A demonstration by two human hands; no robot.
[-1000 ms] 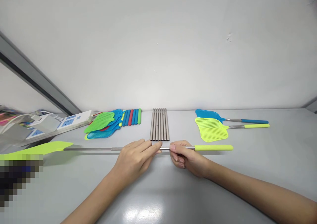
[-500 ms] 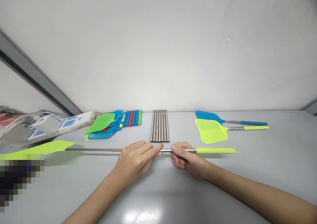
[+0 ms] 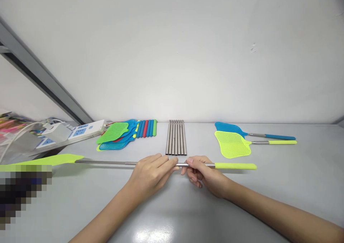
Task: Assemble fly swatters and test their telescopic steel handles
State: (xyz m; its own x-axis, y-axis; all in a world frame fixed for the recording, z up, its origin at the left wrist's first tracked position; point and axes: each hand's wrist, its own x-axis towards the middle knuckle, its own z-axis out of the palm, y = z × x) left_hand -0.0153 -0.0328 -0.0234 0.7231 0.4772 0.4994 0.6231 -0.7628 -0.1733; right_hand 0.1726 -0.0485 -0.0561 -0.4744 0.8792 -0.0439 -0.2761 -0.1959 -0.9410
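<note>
Far left, clear bags of brightly coloured items (image 3: 9,126) lie beside a white power strip (image 3: 92,129) with blue socket panels, into which a white adapter (image 3: 57,133) is plugged. In front of these, the yellow-green head of a long-shafted swatter (image 3: 118,162) runs out of view; a pixelated patch hides what lies below it. The swatter's metal shaft extends crosswise, parallel to the front of the grey surface (image 3: 295,182), with a faint shadow beneath. Behind the shaft, a pile of perforated swatter heads (image 3: 114,133), green uppermost over blue and red, adjoins a row of coloured grips (image 3: 146,129) in yellow, blue, red and green. The left hand (image 3: 153,171), palm down, is closed over the middle of the shaft, its fingertips pointing toward the right hand. Just beyond, a row of metal tubes (image 3: 176,139) lies side by side, open ends facing the hands. The right hand (image 3: 206,175) pinches the shaft between thumb and forefinger, the other fingers loosely curled below; the yellow-green handle emerges to its right. Farther right and behind, a blue swatter (image 3: 231,128) and a yellow-green swatter (image 3: 233,145) lie near the wall (image 3: 204,74), handles pointing right.
</note>
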